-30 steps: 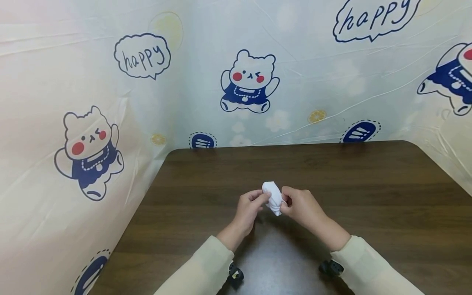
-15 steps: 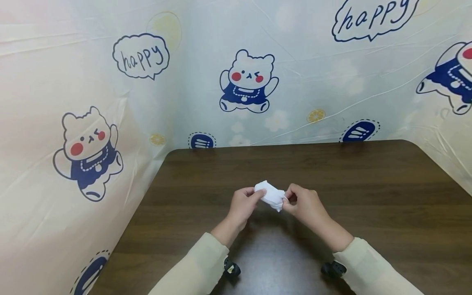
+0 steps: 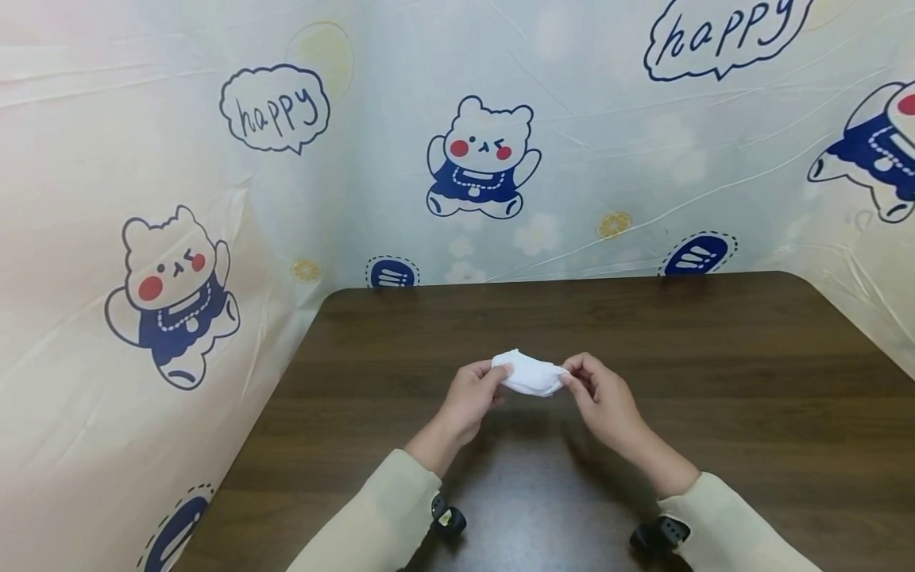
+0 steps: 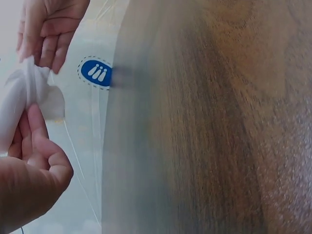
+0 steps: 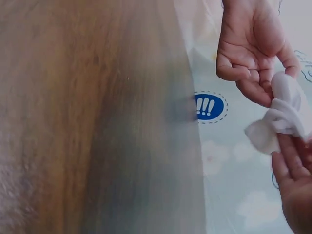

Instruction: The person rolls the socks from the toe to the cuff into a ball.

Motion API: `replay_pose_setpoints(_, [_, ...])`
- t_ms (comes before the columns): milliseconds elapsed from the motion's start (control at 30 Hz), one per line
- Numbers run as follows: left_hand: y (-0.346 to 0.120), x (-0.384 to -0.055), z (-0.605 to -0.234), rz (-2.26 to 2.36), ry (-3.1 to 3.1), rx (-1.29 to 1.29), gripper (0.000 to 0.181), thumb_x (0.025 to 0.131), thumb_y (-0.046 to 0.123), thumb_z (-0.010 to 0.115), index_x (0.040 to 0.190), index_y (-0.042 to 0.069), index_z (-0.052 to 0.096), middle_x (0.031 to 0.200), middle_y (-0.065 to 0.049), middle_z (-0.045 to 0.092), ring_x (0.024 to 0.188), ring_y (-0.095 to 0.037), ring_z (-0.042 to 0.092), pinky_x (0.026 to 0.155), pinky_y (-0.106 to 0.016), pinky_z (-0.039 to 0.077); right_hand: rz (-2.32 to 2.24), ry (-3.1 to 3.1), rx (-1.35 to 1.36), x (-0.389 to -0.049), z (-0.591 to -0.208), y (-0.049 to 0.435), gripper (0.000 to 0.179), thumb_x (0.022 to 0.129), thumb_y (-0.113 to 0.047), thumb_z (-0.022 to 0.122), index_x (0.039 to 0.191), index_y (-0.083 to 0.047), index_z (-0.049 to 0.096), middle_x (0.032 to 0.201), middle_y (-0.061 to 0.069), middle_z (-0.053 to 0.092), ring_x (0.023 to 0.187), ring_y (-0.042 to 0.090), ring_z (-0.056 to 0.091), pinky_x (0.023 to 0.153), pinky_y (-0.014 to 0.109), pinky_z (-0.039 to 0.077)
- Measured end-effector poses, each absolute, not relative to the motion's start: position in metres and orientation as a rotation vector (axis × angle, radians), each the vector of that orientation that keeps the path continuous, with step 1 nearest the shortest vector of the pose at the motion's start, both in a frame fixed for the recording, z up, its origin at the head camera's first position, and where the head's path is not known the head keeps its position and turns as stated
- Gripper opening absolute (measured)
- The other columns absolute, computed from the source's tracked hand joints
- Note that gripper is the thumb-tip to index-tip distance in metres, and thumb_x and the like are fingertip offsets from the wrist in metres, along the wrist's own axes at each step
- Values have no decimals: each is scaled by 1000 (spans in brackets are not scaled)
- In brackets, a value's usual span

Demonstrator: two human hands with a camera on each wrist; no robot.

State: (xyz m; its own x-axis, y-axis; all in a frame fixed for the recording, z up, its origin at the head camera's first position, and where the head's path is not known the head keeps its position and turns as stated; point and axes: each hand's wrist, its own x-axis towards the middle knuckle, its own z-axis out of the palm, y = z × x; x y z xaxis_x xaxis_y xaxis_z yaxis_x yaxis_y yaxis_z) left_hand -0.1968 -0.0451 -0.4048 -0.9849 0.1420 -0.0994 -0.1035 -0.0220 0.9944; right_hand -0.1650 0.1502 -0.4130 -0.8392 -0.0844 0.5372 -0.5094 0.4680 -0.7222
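Observation:
A small white folded cloth point(image 3: 530, 374) is held up above the table between both hands; its exact kind cannot be told. In the head view my left hand point(image 3: 468, 400) pinches its left end, thumb on top. The right hand point(image 3: 608, 403) pinches the opposite end between thumb and fingers. From the left wrist, the cloth point(image 4: 36, 90) looks rolled, with a band of fabric wrapped across its middle and a loose flap. The right wrist view shows the same cloth point(image 5: 285, 109) with a twisted fold and a drooping corner. Its inside is hidden.
A dark brown wooden table point(image 3: 400, 342) lies beneath both hands. Behind and to the left hangs a pale curtain point(image 3: 572, 159) printed with bears and lettering. Small black devices, such as the right one point(image 3: 658, 536), sit at the sleeve cuffs.
The white cloth has turned from upright to nearly level and looks longer. My hands have spread apart, the right one moving to the right, both still pinching it.

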Motion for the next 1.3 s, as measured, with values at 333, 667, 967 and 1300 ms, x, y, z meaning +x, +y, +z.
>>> replay_pose_setpoints(333, [-51,-200,-404,2057,1979,163,28,92,12,58,107,-11,63,86,-6,66,73,-14,60,67,-29,48,1585,-2274,780,-162,-409,158,10,91,6,56,97,-1,53,74,5,50,61,7,44,52,23,41])
replay_pose_setpoints(667, [-53,-203,-403,1991,1941,293,29,95,10,53,116,-9,60,102,-14,65,82,-18,62,79,-40,51,1203,-2368,945,-162,-408,158,19,89,1,61,94,-15,52,75,-16,48,77,6,46,82,46,21])
replay_pose_setpoints(967, [-59,-206,-397,1911,1998,381,27,96,11,56,118,-5,61,108,-13,63,85,-21,59,86,-49,48,1146,-2393,919,-162,-412,163,20,86,3,65,94,-14,57,114,4,55,103,20,54,82,42,47])
replay_pose_setpoints(1300, [-59,-206,-399,1918,2005,398,28,96,9,56,118,-8,60,107,-14,63,84,-19,60,85,-47,49,1258,-2282,886,-161,-412,160,25,79,6,72,88,-13,59,112,3,62,102,23,60,85,23,48])
